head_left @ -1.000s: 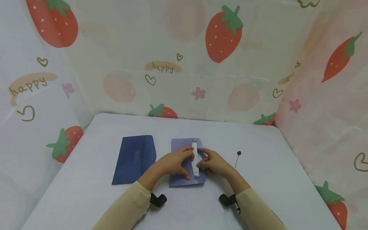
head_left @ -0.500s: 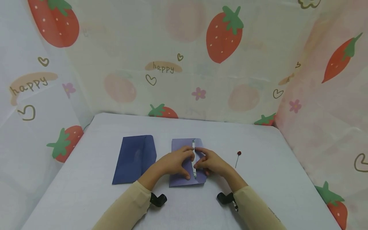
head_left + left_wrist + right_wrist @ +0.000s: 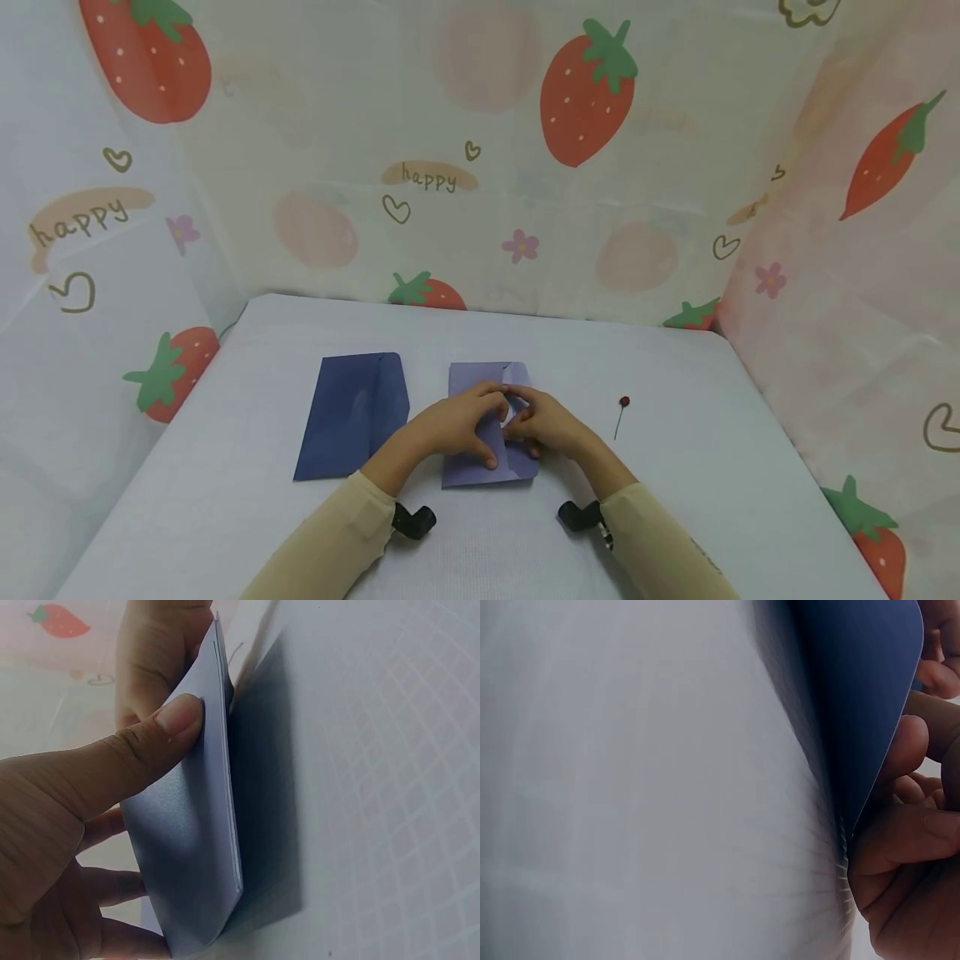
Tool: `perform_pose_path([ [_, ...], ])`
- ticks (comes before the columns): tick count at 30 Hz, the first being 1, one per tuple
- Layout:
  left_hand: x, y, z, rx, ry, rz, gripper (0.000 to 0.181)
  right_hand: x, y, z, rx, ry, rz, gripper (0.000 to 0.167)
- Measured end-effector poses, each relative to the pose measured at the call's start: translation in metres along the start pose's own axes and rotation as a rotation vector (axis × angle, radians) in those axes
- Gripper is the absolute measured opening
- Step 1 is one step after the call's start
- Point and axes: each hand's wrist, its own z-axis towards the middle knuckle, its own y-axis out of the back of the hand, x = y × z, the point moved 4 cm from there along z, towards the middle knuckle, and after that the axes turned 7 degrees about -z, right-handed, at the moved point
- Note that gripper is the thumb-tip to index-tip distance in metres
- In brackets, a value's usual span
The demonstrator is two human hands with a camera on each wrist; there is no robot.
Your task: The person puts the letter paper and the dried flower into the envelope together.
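A purple envelope [image 3: 472,472] lies mid-table with its flap to the right. At its opening shows a small sliver of a white card [image 3: 506,414], the rest hidden inside and by the fingers. My left hand [image 3: 453,423] holds the front panel, thumb on the near part and fingertips bent at the opening's edge. In the left wrist view that thumb [image 3: 176,720] presses on the envelope, whose layers stand slightly off the table. From the right, my right hand [image 3: 551,425] has curled fingers and thumb at the card's edge. Its fingers [image 3: 904,847] sit by the shaded flap in the right wrist view.
A dark blue envelope [image 3: 337,421] lies to the left of the purple one. Right of my right hand lies a thin stem with a small red flower head [image 3: 624,402]. Strawberry-printed cloth [image 3: 480,208] surrounds the white table [image 3: 570,342] at the back and sides.
The white card has slid leftward into the purple envelope, from a wide strip to a sliver. My right hand has moved left with it; my left hand has stayed in place.
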Motion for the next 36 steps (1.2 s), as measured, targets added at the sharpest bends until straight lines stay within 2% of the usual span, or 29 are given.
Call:
perform_pose_path([
  [7, -0.002, 0.001, 0.001, -0.001, 0.006, -0.002, 0.061, 0.002, -0.001, 0.001, 0.004, 0.002, 0.005, 0.082],
  [13, -0.002, 0.001, 0.002, -0.001, 0.012, 0.005, 0.061, 0.004, 0.000, -0.004, -0.029, 0.011, -0.013, 0.082],
  [18, -0.002, 0.002, 0.002, 0.005, 0.021, 0.006, 0.063, 0.004, 0.005, -0.013, -0.104, 0.028, -0.079, 0.079],
  [22, -0.002, 0.003, 0.001, 0.005, 0.030, 0.026, 0.062, 0.007, 0.013, -0.023, -0.198, 0.052, -0.172, 0.069],
  [27, -0.001, 0.002, 0.002, 0.013, 0.036, 0.021, 0.062, 0.007, 0.026, -0.032, -0.307, 0.023, -0.223, 0.058],
  [31, -0.001, 0.000, 0.002, 0.023, 0.037, 0.014, 0.063, 0.007, 0.033, -0.036, -0.361, 0.009, -0.261, 0.053],
  [36, -0.001, 0.000, 0.001, 0.024, 0.046, 0.010, 0.062, 0.011, 0.044, -0.042, -0.419, 0.051, -0.306, 0.049],
])
